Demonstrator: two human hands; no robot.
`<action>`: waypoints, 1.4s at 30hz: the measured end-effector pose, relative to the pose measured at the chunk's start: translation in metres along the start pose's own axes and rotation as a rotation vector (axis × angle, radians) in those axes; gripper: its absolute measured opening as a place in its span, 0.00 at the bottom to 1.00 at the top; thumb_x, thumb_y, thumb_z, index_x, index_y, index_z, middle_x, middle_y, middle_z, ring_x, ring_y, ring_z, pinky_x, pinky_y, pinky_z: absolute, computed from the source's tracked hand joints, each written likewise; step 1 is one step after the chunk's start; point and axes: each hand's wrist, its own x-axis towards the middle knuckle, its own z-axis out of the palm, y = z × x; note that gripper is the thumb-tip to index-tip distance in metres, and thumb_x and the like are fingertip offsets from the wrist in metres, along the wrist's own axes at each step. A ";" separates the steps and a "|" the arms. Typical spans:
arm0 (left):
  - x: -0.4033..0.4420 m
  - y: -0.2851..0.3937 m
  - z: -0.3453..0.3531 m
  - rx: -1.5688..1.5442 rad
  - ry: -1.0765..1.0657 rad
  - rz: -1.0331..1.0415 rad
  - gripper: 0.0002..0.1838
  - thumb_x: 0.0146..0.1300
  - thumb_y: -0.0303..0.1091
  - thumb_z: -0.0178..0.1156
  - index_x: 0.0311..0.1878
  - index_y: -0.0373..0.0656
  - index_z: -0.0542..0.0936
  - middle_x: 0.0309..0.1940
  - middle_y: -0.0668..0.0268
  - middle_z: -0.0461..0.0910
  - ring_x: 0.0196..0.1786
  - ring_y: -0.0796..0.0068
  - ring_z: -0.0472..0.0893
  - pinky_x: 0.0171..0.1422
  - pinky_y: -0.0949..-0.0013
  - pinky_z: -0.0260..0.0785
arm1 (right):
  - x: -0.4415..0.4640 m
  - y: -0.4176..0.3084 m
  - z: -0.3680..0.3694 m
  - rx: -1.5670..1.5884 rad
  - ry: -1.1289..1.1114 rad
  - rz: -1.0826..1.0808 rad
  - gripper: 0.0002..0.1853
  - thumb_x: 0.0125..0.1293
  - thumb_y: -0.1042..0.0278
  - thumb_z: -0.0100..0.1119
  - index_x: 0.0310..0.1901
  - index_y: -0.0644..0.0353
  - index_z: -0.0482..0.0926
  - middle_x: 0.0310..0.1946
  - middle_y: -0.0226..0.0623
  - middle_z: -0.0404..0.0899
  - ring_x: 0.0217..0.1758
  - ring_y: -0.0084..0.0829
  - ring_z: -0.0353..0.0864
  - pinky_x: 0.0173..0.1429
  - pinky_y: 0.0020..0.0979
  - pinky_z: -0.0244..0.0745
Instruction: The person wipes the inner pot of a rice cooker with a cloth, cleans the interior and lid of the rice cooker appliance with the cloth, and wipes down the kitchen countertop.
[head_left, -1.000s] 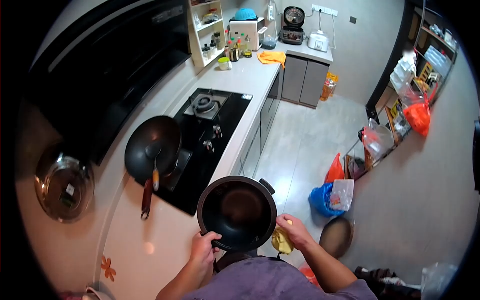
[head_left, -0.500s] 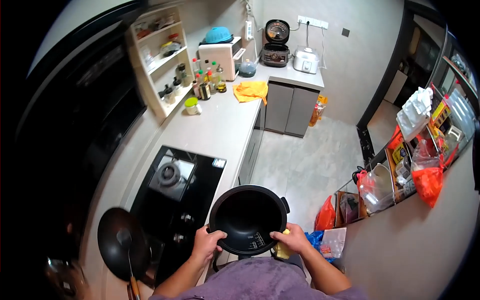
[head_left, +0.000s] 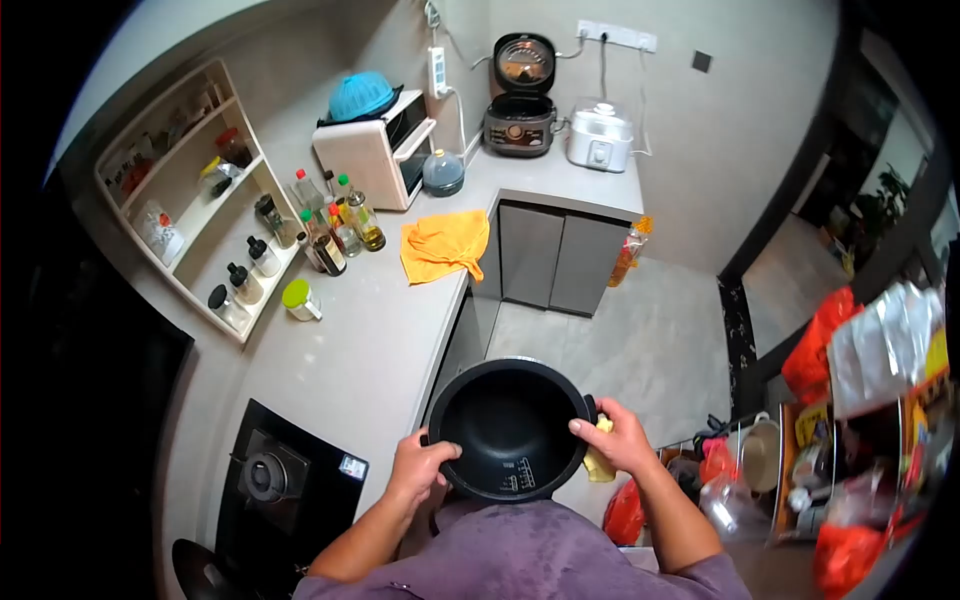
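Observation:
Between my two hands is a black rice cooker inner pot (head_left: 500, 420), held in front of my body with its mouth facing up. White level marks show on its inner wall, and I see nothing inside it. My left hand (head_left: 418, 465) grips the left rim, thumb over the edge. On the right rim, my right hand (head_left: 618, 437) is closed around the side and also pinches a yellow cloth (head_left: 599, 462) against it. Ahead on the far counter, a dark rice cooker (head_left: 520, 125) stands with its lid up.
A gas hob (head_left: 330, 490) and part of a wok (head_left: 195, 570) lie to the left. Along the counter are an orange cloth (head_left: 445, 247), bottles (head_left: 325, 250), a toaster oven (head_left: 370, 160) and a white appliance (head_left: 600, 140). A crowded rack (head_left: 790, 470) stands at right.
I have moved forward past the hob, so the far counter and rice cooker appear nearer. The pot stays in both hands; my right hand has shifted up its right side.

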 end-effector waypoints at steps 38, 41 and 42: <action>0.721 0.603 0.219 -0.081 0.288 0.415 0.42 0.65 0.31 0.77 0.80 0.26 0.72 0.48 0.60 0.89 0.21 0.83 0.67 0.25 0.74 0.58 | 0.962 -0.222 -0.264 0.015 -0.477 0.120 0.22 0.68 0.65 0.82 0.57 0.65 0.82 0.42 0.34 0.88 0.42 0.27 0.90 0.48 0.33 0.86; 0.787 0.650 0.236 -0.040 0.325 0.453 0.37 0.63 0.30 0.77 0.74 0.25 0.79 0.29 0.71 0.79 0.21 0.81 0.67 0.26 0.71 0.58 | 1.039 -0.229 -0.272 0.073 -0.470 0.130 0.18 0.69 0.65 0.80 0.52 0.64 0.82 0.39 0.37 0.88 0.36 0.31 0.91 0.42 0.35 0.87; 0.811 0.658 0.233 0.004 0.323 0.441 0.33 0.65 0.27 0.77 0.72 0.26 0.79 0.41 0.69 0.88 0.30 0.84 0.77 0.27 0.74 0.58 | 1.059 -0.233 -0.276 0.050 -0.512 0.147 0.16 0.70 0.63 0.79 0.48 0.63 0.82 0.36 0.34 0.87 0.34 0.29 0.89 0.39 0.34 0.85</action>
